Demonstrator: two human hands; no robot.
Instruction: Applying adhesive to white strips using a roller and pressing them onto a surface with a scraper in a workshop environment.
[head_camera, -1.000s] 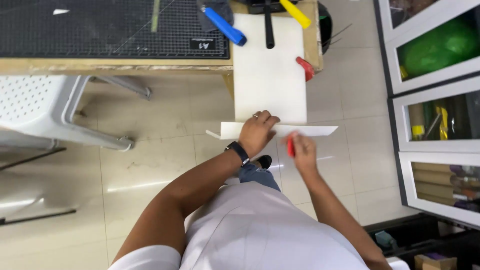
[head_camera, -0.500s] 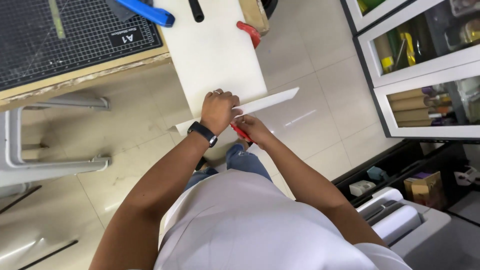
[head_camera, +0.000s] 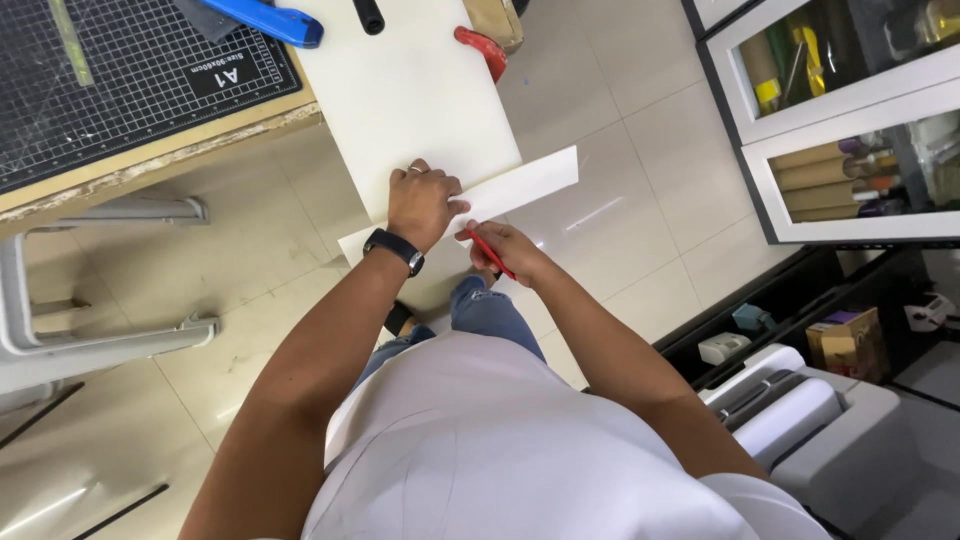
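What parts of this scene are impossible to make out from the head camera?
- The slim red tool in the right hand: its tip is hidden by the fingers, so its kind is unclear.
- The white paper strip: its middle is covered by the left hand.
- The blue-handled tool and black cylinder: cut off by the top edge.
- Items behind the glass cabinet doors: blurred by reflections.

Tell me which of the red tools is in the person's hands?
The thin red tool in the right hand, at the white strip. The other, a curved red tool, lies untouched at the far edge of the white board.
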